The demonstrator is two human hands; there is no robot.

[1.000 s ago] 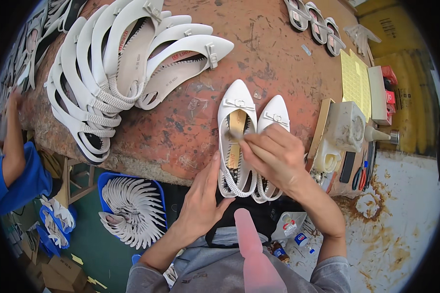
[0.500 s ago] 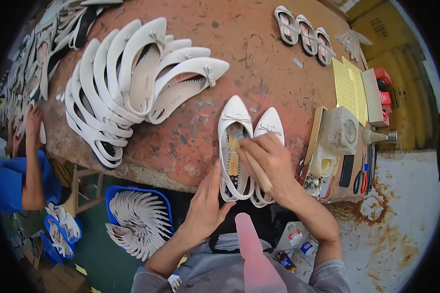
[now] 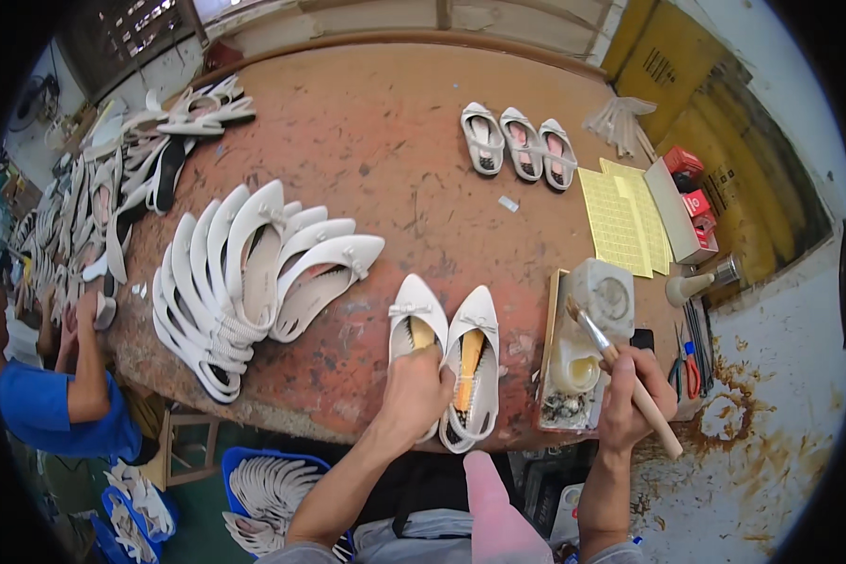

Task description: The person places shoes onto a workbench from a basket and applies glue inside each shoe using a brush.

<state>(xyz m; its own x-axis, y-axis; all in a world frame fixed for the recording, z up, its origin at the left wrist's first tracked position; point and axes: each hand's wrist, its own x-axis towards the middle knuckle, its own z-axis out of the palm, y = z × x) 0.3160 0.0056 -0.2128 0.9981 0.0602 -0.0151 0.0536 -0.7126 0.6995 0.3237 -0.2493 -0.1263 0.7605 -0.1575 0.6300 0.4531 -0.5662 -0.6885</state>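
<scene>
Two white pointed slingback shoes with bows stand side by side near the table's front edge. My left hand (image 3: 416,390) is closed over the middle of the left shoe (image 3: 417,297), hiding its strap. A yellowish-tan inner surface shows inside both that shoe and the right shoe (image 3: 473,350). My right hand (image 3: 630,395) grips a wooden-handled brush (image 3: 650,418), its bristles raised beside a tub of pale yellow liquid (image 3: 578,372). A grey-white block-shaped container (image 3: 603,296) stands just behind the tub.
To the left sits a fanned stack of white shoes (image 3: 218,282); three more (image 3: 522,148) lie farther back. Yellow sheets (image 3: 620,221) and a long box with red packs (image 3: 679,211) are on the right, near pliers (image 3: 691,374). A person in blue (image 3: 42,404) works at far left.
The brush has left the shoe and moved right, beside the tub. My left hand has shifted from beside the left shoe to over its middle. The view has tilted up.
</scene>
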